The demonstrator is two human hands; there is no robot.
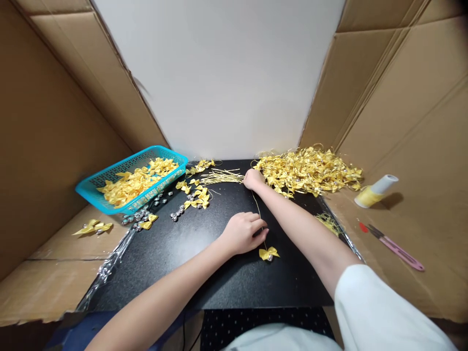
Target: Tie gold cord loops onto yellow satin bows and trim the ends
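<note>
A thin gold cord (257,204) runs down the black table to a yellow ribbon bow (262,254) with a silver bell at its middle. My left hand (244,234) is curled over this cord, thumb and fingers around it, just above the bow. Farther back, my right hand (253,179) is closed at the upper end of the cord. Its fingertips meet the right ends of a row of cut gold cords (222,177); what lies inside the fingers is mostly hidden.
A turquoise basket (85,190) of yellow bows stands left. Silver bells (141,218) and loose bows (200,199) lie beside it. Back right is a heap of corded bows (310,170). Right are cord scraps (329,223), a spool (376,191) and pink-handled snips (400,251). Cardboard walls flank the table.
</note>
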